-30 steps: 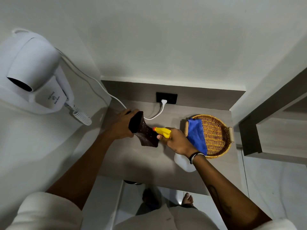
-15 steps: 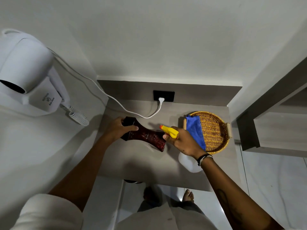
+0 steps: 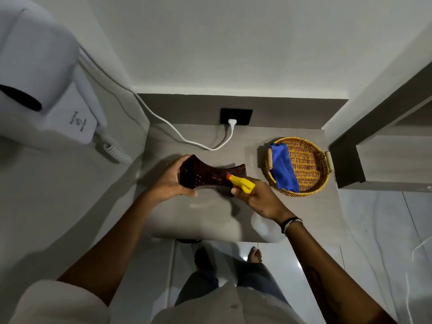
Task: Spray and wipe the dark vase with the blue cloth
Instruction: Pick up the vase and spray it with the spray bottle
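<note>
The dark vase (image 3: 210,175) lies on its side above the grey counter (image 3: 205,218), and my left hand (image 3: 171,182) grips its wide left end. My right hand (image 3: 258,198) holds a spray bottle whose yellow nozzle (image 3: 242,183) points at the vase's right part, almost touching it. The bottle's white body (image 3: 264,228) shows below my wrist. The blue cloth (image 3: 282,167) lies folded in the left half of a round wicker basket (image 3: 308,164) at the right of the counter.
A white wall-mounted hair dryer (image 3: 39,90) hangs at the left, its cord (image 3: 187,141) running across the counter's back to a black socket (image 3: 236,116). A dark wooden shelf unit (image 3: 378,146) borders the right. My feet stand on the tiled floor (image 3: 374,230) below.
My left hand has turned the vase from tilted to lying sideways and its wide end now faces me. The spray nozzle has stayed close against the vase's right part.
</note>
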A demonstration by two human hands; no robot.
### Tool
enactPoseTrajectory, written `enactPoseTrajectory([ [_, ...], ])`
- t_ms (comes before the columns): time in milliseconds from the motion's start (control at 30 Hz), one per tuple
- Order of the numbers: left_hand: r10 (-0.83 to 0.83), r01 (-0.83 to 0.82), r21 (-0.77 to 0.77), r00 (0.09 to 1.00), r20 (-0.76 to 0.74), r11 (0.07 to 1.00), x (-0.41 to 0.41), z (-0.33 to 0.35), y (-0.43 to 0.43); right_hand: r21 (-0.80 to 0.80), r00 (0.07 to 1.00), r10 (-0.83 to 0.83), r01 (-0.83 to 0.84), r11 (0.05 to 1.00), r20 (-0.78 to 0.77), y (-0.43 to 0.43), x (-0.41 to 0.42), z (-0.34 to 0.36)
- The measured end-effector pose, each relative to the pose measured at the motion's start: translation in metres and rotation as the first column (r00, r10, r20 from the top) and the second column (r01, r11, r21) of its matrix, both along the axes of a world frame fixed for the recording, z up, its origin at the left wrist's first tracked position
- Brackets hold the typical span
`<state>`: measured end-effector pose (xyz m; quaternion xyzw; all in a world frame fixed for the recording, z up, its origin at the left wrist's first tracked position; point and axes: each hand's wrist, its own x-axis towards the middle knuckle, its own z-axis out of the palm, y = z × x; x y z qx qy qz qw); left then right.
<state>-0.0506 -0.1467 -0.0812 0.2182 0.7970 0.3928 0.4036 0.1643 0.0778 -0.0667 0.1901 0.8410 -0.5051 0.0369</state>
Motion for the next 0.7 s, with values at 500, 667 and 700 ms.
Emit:
enactPoseTrajectory([
  [500,0.004,-0.003,0.003,0.989,-0.146,1.0,0.007,-0.005,-0.011,0.024,0.999,0.032,-0.032,0.999,0.021,-0.014,-0.001,-0.004],
  [667,-0.004,0.005,0.006,0.984,-0.178,1.0,0.009,-0.007,-0.009,0.024,0.999,0.046,-0.046,0.999,0.026,-0.015,0.001,-0.004],
  [700,-0.012,0.013,0.003,0.982,-0.187,1.0,0.009,-0.007,-0.009,0.024,0.998,0.053,-0.054,0.998,0.026,-0.015,0.001,-0.003],
])
